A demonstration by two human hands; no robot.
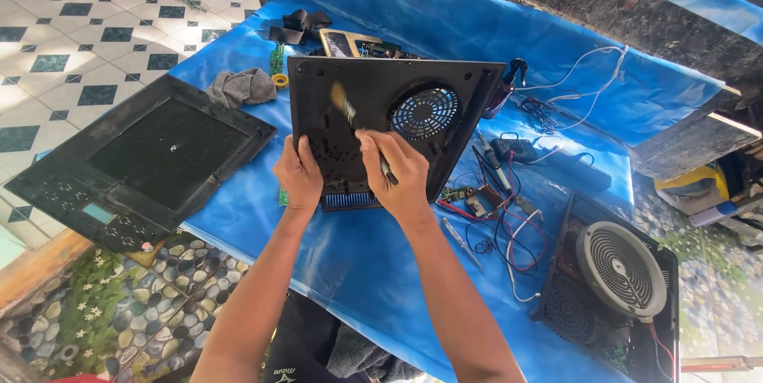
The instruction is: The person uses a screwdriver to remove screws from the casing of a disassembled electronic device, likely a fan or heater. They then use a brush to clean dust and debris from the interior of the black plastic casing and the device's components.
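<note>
My left hand grips the near edge of a black plastic cooker base, held tilted up over the blue-covered table. The base has a round fan grille and many small vent holes. In my right hand is a small paintbrush, its pale bristles blurred against the base's underside, left of the grille. A blue strip shows along the base's lower edge between my hands.
A black glass cooker top panel lies at the left, with a grey rag beside it. At the right stands an opened cooker with a round coil. Tangled wires, a circuit board and tools lie between. Blue sheet covers the table.
</note>
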